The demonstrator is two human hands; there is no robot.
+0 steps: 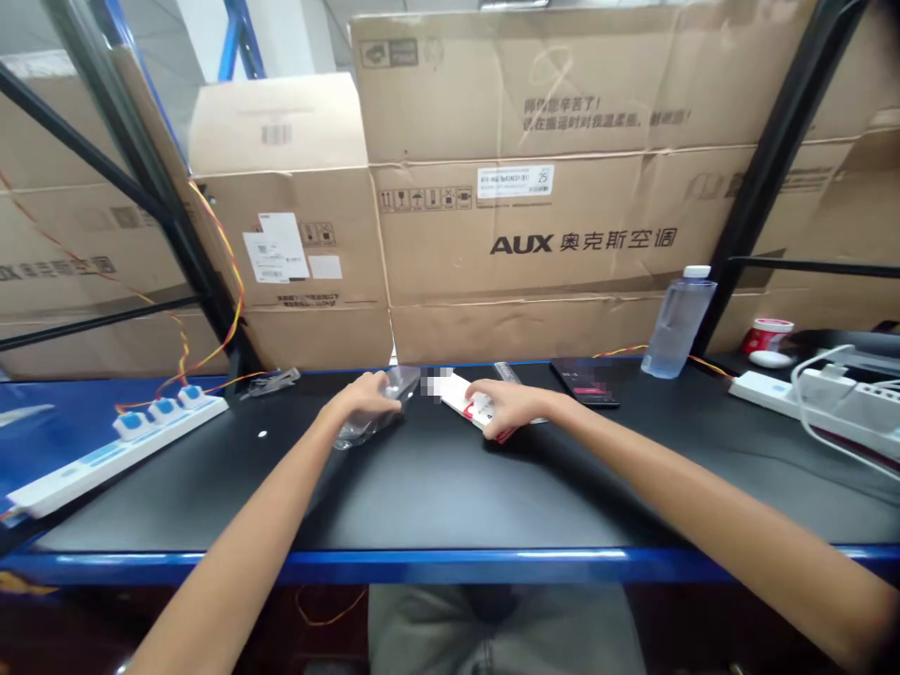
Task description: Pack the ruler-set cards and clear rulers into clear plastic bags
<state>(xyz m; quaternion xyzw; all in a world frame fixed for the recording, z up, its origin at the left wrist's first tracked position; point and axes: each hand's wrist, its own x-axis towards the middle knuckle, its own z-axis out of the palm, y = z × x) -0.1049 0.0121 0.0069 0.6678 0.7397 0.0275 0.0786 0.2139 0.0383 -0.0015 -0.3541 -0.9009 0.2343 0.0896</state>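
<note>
Clear plastic packaging (362,428) sits in the left hand (372,394), whose grip is closed around it with fingers curled over the top; the hand covers much of the packaging, and glare blurs its outline, so what it contains, if anything, cannot be made out. The right hand (510,409) has its grip closed on a flat white packet (460,394) with red printing, near the middle of the black counter (422,497). Fingers hide part of the print, and a pixelated patch covers the packet's far left end; whether it is a box or a stack of cards is unclear.

Just behind the right hand lies a ruler (507,373), partly hidden by the hand and wrist. A dark phone (585,382) lies to its right, its screen text too small to read. Farther right, a clear bottle (679,328) with a white cap stands before the cardboard (577,272), which is marked AUX.

On the left, a white power strip (116,459) holds three plugs; its near end reaches toward the picture's edge. Another power strip (819,403) is cut off at right, partly covered by white cable, near a red container (770,335). Crumpled clear plastic (273,382) lies by the rack post.
</note>
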